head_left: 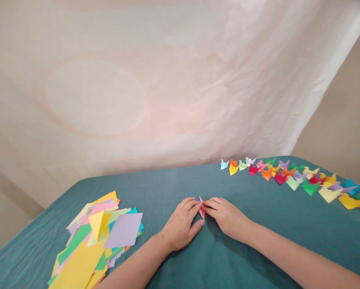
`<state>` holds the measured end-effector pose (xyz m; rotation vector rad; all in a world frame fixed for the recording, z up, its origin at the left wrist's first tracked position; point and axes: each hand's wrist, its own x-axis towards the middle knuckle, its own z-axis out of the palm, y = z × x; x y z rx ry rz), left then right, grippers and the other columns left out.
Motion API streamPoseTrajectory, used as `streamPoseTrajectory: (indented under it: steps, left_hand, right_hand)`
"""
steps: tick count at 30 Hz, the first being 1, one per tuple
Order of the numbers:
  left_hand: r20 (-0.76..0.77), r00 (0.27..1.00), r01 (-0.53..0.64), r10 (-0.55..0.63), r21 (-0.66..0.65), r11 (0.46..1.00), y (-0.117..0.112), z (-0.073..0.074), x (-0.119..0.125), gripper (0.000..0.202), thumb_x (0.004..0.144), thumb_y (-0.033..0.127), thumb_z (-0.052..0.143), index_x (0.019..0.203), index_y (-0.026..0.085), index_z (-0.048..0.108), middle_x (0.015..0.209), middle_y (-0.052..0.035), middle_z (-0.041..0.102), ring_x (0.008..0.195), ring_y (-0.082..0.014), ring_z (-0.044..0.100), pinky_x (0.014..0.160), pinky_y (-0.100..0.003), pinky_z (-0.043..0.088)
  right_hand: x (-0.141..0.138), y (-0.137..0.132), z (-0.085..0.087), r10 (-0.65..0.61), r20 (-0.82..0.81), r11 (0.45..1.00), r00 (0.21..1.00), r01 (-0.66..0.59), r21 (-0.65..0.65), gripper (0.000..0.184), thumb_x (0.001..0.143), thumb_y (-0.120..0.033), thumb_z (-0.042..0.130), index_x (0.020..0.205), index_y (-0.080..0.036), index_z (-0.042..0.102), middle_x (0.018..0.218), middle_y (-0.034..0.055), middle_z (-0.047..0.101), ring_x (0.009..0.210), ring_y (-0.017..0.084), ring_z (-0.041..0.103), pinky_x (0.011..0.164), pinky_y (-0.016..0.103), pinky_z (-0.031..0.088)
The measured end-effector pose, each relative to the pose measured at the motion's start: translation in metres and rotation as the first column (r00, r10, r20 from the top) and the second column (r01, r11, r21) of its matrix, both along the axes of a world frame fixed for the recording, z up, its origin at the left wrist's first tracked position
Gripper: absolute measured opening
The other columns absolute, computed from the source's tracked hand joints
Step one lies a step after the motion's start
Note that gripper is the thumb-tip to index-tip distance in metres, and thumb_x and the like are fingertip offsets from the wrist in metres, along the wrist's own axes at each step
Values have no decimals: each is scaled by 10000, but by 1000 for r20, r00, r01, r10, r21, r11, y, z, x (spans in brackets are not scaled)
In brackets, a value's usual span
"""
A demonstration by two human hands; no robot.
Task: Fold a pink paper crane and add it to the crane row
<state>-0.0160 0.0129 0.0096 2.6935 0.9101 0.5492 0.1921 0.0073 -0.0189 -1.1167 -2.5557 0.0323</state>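
A small folded pink paper piece [201, 209] stands on the teal tablecloth [258, 224] between my two hands. My left hand [182, 225] rests on the cloth with its fingertips pressed against the pink piece from the left. From the right, my right hand [226, 217] pinches the same piece with its fingers together. Only a narrow pointed part of the paper shows; the rest is hidden by my fingers.
A loose pile of coloured square papers [95, 237], yellow, green, pink and lilac, lies at the left near the table's front. A row of several folded paper cranes [294, 176] runs along the right back edge. A pale wrinkled sheet [167, 88] hangs behind the table.
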Motion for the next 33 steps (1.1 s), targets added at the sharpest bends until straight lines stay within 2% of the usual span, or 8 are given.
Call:
streamPoseTrajectory:
  steps: [6, 21, 29, 33]
  left_hand:
    - [-29, 999, 24, -25, -5, 1000, 0, -1, -1, 462, 891, 351, 441, 1323, 201, 373, 1291, -96, 464, 1242, -241, 357, 1054, -458, 297]
    - [-121, 992, 38, -36, 13, 999, 1, 1, -1, 460, 900, 383, 421, 1318, 192, 388, 1304, -81, 449, 1256, -241, 323, 1074, -422, 266]
    - [-166, 985, 48, -38, 56, 997, 2, -3, -2, 460, 906, 402, 404, 1325, 213, 382, 1297, -66, 451, 1247, -242, 325, 1066, -415, 272]
    - [-193, 981, 32, -17, 76, 997, 3, -3, -4, 452, 910, 423, 388, 1324, 239, 387, 1314, -56, 436, 1240, -251, 328, 1058, -432, 273]
  right_hand:
    - [-1, -2, 2, -10, -25, 1000, 1000, 10, 16, 319, 868, -128, 445, 1154, -176, 577, 1109, 90, 599, 1022, 196, 492, 873, 350, 419]
    - [-2, -5, 4, -7, -105, 995, 994, 17, 94, 306, 917, -147, 382, 1073, -211, 637, 944, 66, 663, 905, 176, 539, 841, 347, 387]
    - [2, -3, 0, -58, -170, 988, 984, 81, 132, 278, 857, -78, 429, 917, -187, 678, 901, 47, 681, 848, 164, 552, 855, 350, 371]
    - [2, -2, -1, -85, -179, 981, 980, 113, 156, 292, 829, -53, 452, 1000, -174, 656, 970, 60, 663, 915, 183, 534, 855, 352, 381]
